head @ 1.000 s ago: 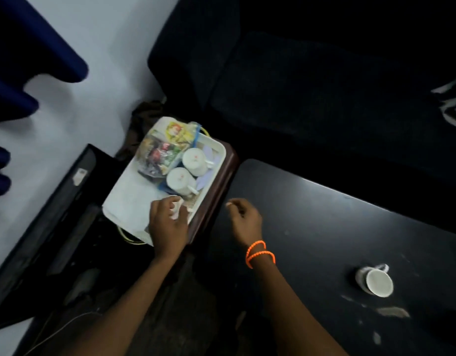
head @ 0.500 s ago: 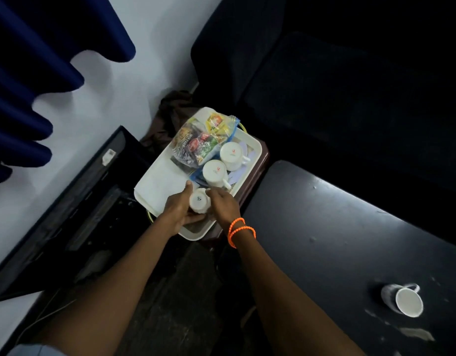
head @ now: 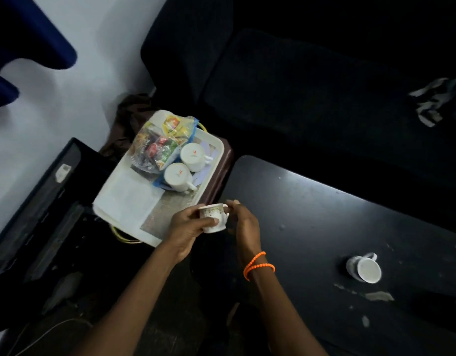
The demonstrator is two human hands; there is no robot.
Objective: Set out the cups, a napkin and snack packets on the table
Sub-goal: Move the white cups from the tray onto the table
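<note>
A small white cup with a floral print point(head: 213, 217) hangs upside down between both hands, just off the near corner of the white tray point(head: 216, 150). My left hand point(head: 188, 228) wraps its body. My right hand point(head: 243, 222), with orange bracelets on the wrist, pinches its handle. Two more white cups point(head: 193, 156) point(head: 177, 176) stand upside down on the tray beside a clear bag of snack packets point(head: 160, 146). A folded white napkin point(head: 129, 199) lies on the tray's near left. Another white cup point(head: 364, 268) lies on its side on the black table point(head: 324, 227).
The tray rests on a brown stand point(head: 225, 165) at the table's left end. A dark sofa point(head: 298, 80) runs behind the table, with crumpled cloth point(head: 435, 101) on it. A black flat panel point(head: 36, 201) leans at the left by the white wall.
The small cup has been lifted off the tray and carried toward the table's left end. My right hand shifted to its handle.
</note>
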